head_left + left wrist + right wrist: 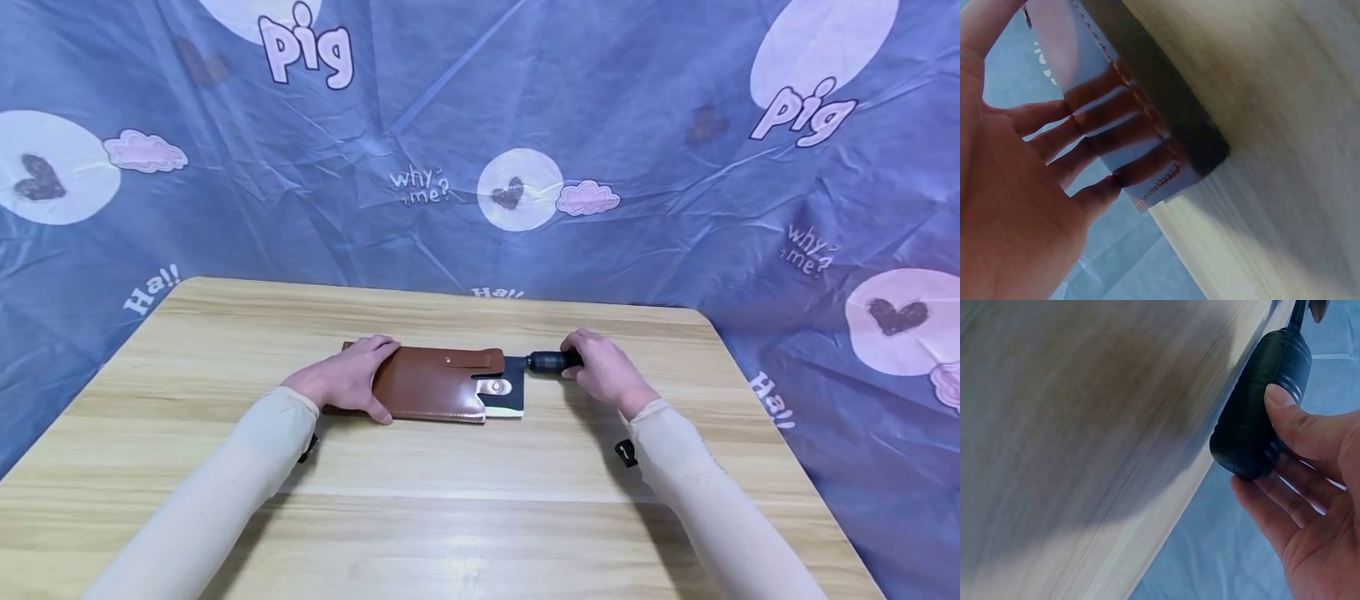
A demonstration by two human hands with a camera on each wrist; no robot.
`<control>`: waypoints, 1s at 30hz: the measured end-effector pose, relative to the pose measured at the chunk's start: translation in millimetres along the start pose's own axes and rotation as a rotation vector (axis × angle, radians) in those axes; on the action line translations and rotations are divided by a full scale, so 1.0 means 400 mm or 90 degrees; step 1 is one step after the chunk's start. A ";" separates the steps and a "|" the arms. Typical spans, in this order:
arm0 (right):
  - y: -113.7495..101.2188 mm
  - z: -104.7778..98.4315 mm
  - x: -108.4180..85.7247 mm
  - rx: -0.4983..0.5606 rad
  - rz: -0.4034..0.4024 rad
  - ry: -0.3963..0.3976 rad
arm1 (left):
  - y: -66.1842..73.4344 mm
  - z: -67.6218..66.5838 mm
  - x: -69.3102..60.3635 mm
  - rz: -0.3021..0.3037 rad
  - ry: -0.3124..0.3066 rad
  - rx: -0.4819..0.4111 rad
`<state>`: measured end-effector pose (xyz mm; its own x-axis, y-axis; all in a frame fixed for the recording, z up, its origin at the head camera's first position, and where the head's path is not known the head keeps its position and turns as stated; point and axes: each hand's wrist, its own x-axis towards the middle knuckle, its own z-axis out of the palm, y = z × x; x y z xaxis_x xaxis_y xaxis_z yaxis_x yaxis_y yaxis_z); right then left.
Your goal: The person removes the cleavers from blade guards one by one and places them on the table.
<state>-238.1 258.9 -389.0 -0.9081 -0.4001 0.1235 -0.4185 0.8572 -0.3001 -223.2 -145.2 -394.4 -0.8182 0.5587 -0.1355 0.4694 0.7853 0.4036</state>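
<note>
A brown leather sheath [427, 383] lies on the table around most of a dark, broad cleaver blade [514, 387], whose handle end sticks out on the right. My left hand [352, 375] grips the sheath's left end across its width, thumb at the near edge, fingers at the far one. In the left wrist view the fingertips of the left hand [1035, 169] meet the glossy, stitched sheath [1110, 81]. My right hand [603, 367] holds the black ridged handle [547, 362]. The right wrist view shows the right hand's [1310, 481] thumb on the handle [1260, 400], fingers beneath. The sheath hides the rest of the blade.
The light wood table [450, 533] has its far edge just beyond the sheath. Behind it hangs a blue patterned cloth [450, 108]. A small black strap piece [626, 452] shows by the right sleeve, another [308, 448] by the left sleeve.
</note>
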 end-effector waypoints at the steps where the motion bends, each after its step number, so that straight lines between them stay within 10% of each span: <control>1: 0.000 -0.001 0.000 0.001 0.000 -0.001 | 0.000 0.000 -0.001 0.000 0.001 0.004; 30: 0.013 -0.001 -0.004 -0.001 -0.001 0.011 | -0.007 0.002 -0.002 0.008 0.010 -0.009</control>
<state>-239.0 264.1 -390.2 -0.9077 -0.3955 0.1398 -0.4195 0.8572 -0.2987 -223.7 -147.6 -396.0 -0.8172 0.5645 -0.1163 0.4753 0.7741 0.4181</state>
